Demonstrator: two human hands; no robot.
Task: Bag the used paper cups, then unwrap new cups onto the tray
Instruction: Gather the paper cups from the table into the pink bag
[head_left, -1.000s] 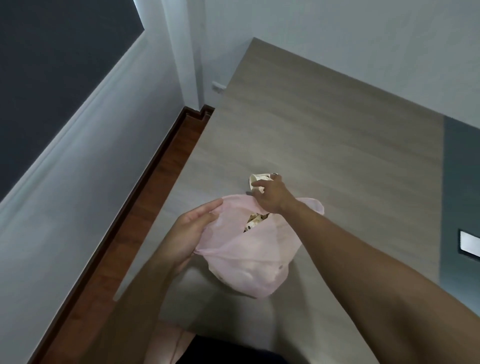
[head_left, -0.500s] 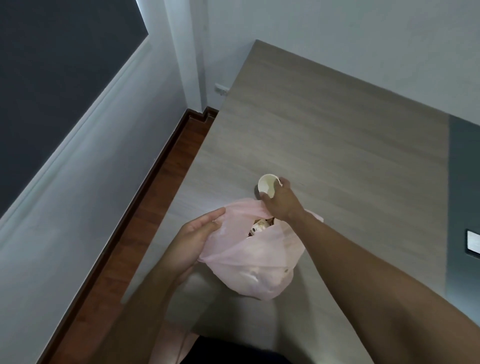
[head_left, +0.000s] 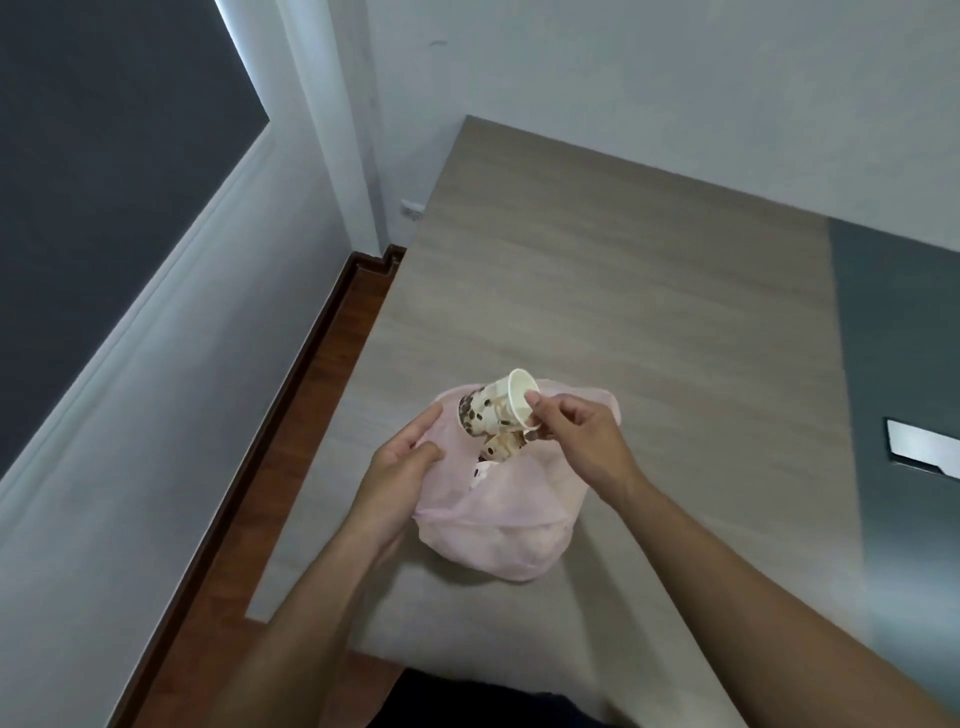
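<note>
A pale pink plastic bag (head_left: 511, 525) sits on the light wooden table (head_left: 649, 312), bulging at the bottom. My left hand (head_left: 400, 467) grips the bag's left rim and holds its mouth apart. My right hand (head_left: 576, 439) pinches the rim of a white paper cup (head_left: 493, 410) with brown spots. The cup lies tilted on its side just above the bag's mouth, base pointing left. Another spotted cup (head_left: 501, 447) shows inside the mouth, right below the held one.
The table's left edge drops to a red-brown wooden floor (head_left: 260, 519) along a white wall. A dark grey panel (head_left: 904, 338) borders the table on the right, with a silvery rectangular piece (head_left: 919, 448) on it.
My right hand has lifted the paper cup off the table behind the bag and swung it sideways over the bag's mouth. My left hand keeps its hold on the rim.
</note>
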